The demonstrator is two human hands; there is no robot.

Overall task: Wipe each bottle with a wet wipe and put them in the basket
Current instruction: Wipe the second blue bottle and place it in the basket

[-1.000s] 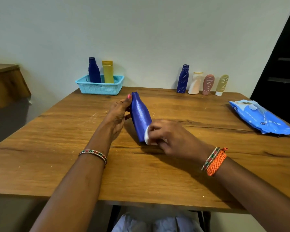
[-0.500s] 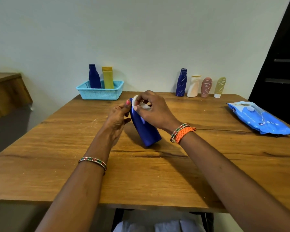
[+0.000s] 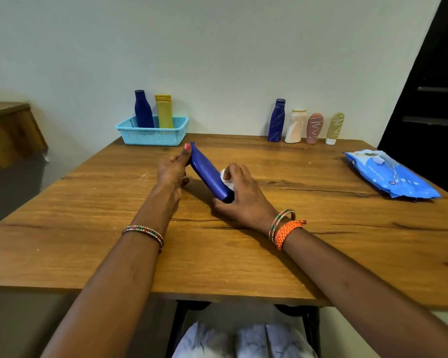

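Head view, right hand (image 3: 243,200): pinching a wet wipe (image 3: 226,180) against the tilted blue bottle (image 3: 209,174), rubbing near its base.
Left hand (image 3: 172,171): gripping the bottle's cap end, probably steadying it.
Table (image 3: 88,223): bearing the bottle's base.
Basket (image 3: 152,134): waiting, well apart.

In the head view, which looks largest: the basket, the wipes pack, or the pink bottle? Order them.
1. Wipes pack and basket: near alike; the pack lies nearer the camera, so unsure.
2. Pink bottle: clearly smallest.
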